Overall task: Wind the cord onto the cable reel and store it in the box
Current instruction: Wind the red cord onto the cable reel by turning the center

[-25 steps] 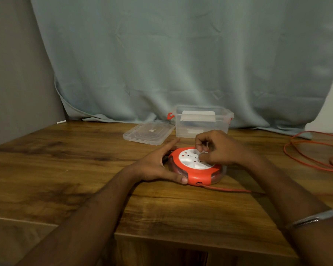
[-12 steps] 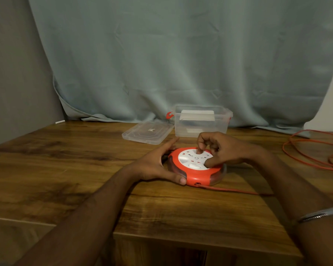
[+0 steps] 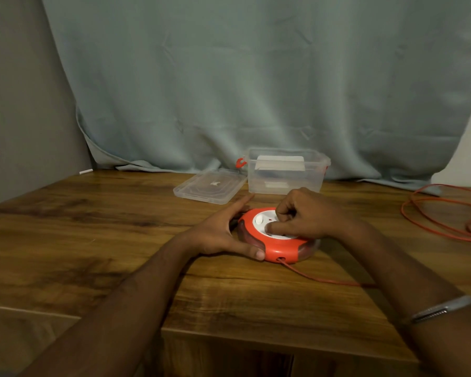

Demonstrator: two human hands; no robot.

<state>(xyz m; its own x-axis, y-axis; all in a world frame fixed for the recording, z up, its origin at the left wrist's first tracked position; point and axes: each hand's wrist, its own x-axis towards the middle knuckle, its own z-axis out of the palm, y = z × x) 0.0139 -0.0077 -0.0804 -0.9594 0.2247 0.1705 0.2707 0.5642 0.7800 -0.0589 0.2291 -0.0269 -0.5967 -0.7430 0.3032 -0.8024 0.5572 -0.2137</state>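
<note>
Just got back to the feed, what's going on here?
A person is winding the cord onto the reel. The left hand steadies the reel's rim on the table; the right hand works the white centre. Much cord lies loose at the right. The box stands open behind, its lid beside it.

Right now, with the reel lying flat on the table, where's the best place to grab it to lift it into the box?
Probably by the orange rim, from the sides. The cable reel lies flat, so its round edge is open all round; the left hand already cups the left edge. Take the opposite edge with the right hand, avoiding the front port where the cord exits. The clear box stands open behind.
</note>
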